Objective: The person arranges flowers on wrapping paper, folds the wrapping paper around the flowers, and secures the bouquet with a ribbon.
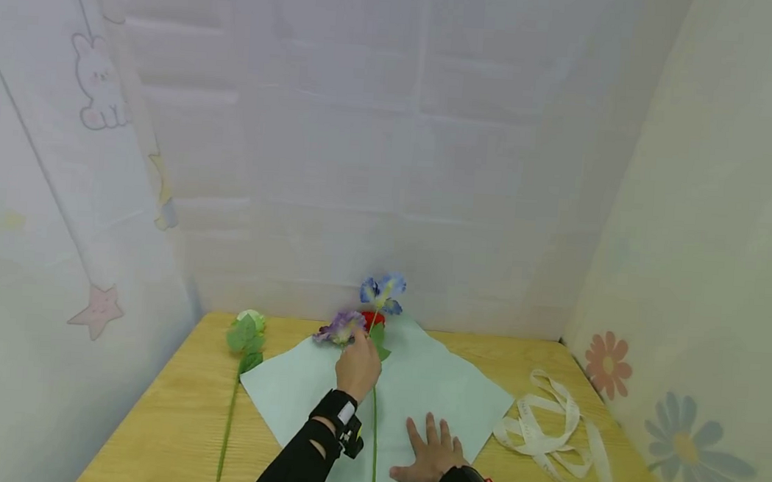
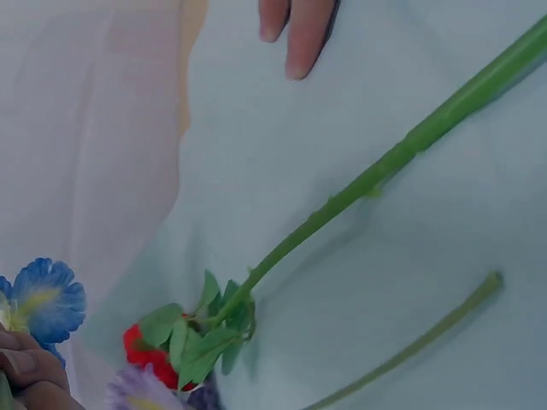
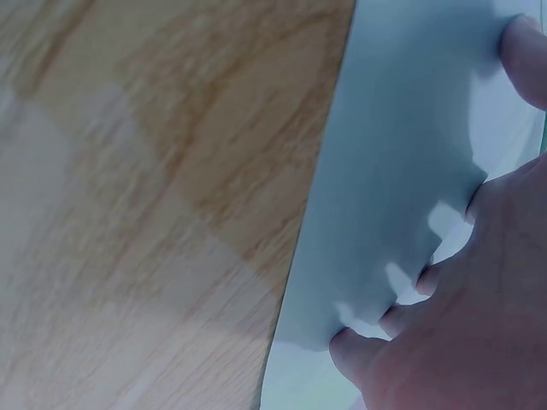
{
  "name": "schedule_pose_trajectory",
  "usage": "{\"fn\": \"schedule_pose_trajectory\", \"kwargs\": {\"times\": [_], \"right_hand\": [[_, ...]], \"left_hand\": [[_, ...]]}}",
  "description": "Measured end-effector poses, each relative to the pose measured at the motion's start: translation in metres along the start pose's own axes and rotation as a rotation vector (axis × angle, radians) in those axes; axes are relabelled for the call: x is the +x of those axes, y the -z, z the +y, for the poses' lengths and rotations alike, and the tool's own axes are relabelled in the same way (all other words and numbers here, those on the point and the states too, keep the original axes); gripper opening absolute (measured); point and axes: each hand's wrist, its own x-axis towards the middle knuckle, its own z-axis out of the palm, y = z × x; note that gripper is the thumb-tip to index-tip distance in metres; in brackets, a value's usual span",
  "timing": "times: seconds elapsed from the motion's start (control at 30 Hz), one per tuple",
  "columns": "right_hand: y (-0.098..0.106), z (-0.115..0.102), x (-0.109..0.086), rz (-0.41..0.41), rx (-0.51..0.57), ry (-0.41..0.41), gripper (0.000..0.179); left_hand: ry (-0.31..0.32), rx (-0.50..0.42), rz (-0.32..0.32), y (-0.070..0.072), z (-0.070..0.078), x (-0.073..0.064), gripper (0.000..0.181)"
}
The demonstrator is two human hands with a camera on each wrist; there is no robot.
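Note:
My left hand (image 1: 357,366) pinches an artificial blue iris (image 1: 383,292) by its stem, just below the bloom. In the left wrist view the curled fingers (image 2: 34,367) show beside the blue petals. Under this hand, a red rose (image 1: 372,320) with a long green stem (image 2: 342,196) lies on pale blue-green wrapping paper (image 1: 298,379). Left of the rose is a purple flower (image 1: 339,328), its thinner stem (image 2: 419,346) also on the paper. My right hand (image 1: 431,456) rests on the paper near its right edge, fingers spread.
A pale green flower (image 1: 248,328) with a long stem lies at the left of the wooden table (image 1: 170,412). Loosely looped white ribbon (image 1: 553,435) lies at the right. A pale cloth backdrop (image 1: 391,160) stands behind the table's back edge, with printed side panels (image 1: 700,304).

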Motion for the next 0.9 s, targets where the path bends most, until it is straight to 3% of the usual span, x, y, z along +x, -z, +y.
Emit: {"fn": "schedule_pose_trajectory", "kwargs": {"times": [0.17,0.4,0.67,0.9], "right_hand": [[0.007,-0.010,-0.014,-0.024,0.008,-0.023,0.098],[0.020,-0.015,-0.021,-0.032,0.010,-0.046,0.096],[0.020,-0.019,-0.019,-0.055,0.002,-0.053,0.097],[0.022,-0.015,-0.018,-0.053,0.005,-0.037,0.099]], "left_hand": [[-0.004,0.084,-0.039,-0.027,-0.009,-0.017,0.026],[0.007,0.173,-0.106,-0.047,-0.015,-0.032,0.028],[0.017,0.203,-0.157,-0.052,-0.024,-0.040,0.013],[-0.043,0.171,-0.208,-0.046,-0.028,-0.033,0.033]]}}
